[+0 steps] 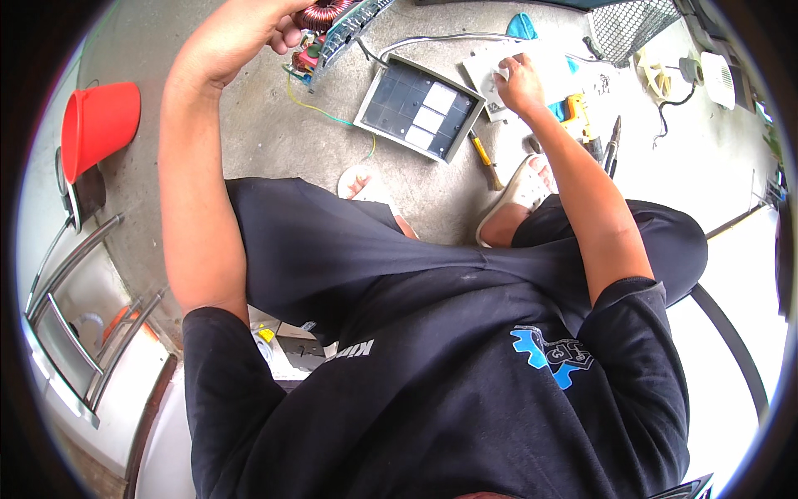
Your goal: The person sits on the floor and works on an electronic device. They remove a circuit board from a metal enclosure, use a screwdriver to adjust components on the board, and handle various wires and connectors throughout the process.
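My left hand (pixel 283 27) grips a circuit board assembly (pixel 341 33) with a red-wound toroidal coil (pixel 326 15) and a yellow-green wire trailing down. My right hand (pixel 519 83) is at a pale flat piece (pixel 482 66) on the floor, fingers bent together; whether they hold anything small is hidden. Between my hands lies an open grey housing (pixel 397 108) with three white pads inside. A yellow-handled tool (pixel 483 156) is beside the housing. A yellow-and-black tool (pixel 575 115) and long dark pliers (pixel 613 148) lie right of my right forearm.
A red bucket (pixel 98 125) stands at far left, above a tubular metal frame (pixel 79 274). At upper right are a mesh panel (pixel 613 29), pale fan-like parts (pixel 654 71) and a white grille (pixel 716 79). A grey cable (pixel 424 37) crosses the concrete floor (pixel 266 141).
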Motion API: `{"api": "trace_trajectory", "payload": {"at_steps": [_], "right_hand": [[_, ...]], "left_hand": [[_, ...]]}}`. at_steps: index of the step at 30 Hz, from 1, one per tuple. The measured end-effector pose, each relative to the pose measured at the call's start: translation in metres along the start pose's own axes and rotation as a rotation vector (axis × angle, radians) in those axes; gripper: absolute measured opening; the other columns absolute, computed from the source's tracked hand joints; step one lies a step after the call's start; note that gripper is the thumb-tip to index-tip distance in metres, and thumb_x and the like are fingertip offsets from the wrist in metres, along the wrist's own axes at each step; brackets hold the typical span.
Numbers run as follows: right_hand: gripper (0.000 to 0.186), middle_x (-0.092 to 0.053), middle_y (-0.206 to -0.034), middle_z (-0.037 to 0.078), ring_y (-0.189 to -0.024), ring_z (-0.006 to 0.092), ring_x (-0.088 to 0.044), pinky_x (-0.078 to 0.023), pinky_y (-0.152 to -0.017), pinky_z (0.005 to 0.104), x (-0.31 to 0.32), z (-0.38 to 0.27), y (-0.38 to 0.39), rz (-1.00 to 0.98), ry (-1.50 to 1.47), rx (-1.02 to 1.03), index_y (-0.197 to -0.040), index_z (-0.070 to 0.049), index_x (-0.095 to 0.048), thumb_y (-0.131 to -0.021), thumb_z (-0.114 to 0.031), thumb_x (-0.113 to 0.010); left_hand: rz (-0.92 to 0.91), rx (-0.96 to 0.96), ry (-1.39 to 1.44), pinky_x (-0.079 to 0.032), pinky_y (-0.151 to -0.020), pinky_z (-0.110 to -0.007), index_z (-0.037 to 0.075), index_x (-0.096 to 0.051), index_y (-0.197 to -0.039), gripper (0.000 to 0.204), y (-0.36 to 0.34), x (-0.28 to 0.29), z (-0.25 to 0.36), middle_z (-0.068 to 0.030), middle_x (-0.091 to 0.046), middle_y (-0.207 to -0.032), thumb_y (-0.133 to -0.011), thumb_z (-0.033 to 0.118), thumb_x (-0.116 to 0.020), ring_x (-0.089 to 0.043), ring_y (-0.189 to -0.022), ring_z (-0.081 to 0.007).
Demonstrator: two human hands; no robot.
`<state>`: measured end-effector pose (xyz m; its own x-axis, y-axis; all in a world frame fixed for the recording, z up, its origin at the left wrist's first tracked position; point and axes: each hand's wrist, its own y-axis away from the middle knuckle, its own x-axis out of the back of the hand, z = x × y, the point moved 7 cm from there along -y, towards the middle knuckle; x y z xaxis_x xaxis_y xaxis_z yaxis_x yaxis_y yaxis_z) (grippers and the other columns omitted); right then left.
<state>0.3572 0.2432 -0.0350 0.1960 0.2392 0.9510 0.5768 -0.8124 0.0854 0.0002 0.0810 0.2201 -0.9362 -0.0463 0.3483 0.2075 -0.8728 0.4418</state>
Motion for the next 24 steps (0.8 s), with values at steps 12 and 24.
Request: {"api": "trace_trajectory", "payload": {"at_steps": [12, 24], "right_hand": [[0.015, -0.072, -0.107, 0.016, -0.099, 0.0371, -0.074, -0.059, -0.091, 0.0481, 0.015, -0.185, 0.069, -0.527, -0.374, 0.576, -0.109, -0.007, -0.075, -0.100, -0.018, -0.071], [0.040, -0.078, -0.119, 0.022, -0.117, 0.0391, -0.074, -0.061, -0.099, 0.0479, 0.027, -0.144, 0.109, -1.095, 0.223, 0.367, -0.112, 0.003, -0.079, -0.097, -0.034, -0.073]], "left_hand": [[-0.018, -0.018, -0.054, -0.051, -0.065, -0.025, 0.002, -0.075, -0.104, 0.033, -0.002, -0.009, 0.008, -0.0021, -0.073, -0.085, -0.109, 0.031, -0.060, -0.062, -0.070, -0.0091], [-0.022, -0.025, -0.125, -0.053, -0.065, -0.030, -0.003, -0.075, -0.103, 0.035, -0.008, -0.011, 0.005, -0.0048, -0.072, -0.080, -0.110, 0.026, -0.058, -0.065, -0.068, -0.0124]]}}
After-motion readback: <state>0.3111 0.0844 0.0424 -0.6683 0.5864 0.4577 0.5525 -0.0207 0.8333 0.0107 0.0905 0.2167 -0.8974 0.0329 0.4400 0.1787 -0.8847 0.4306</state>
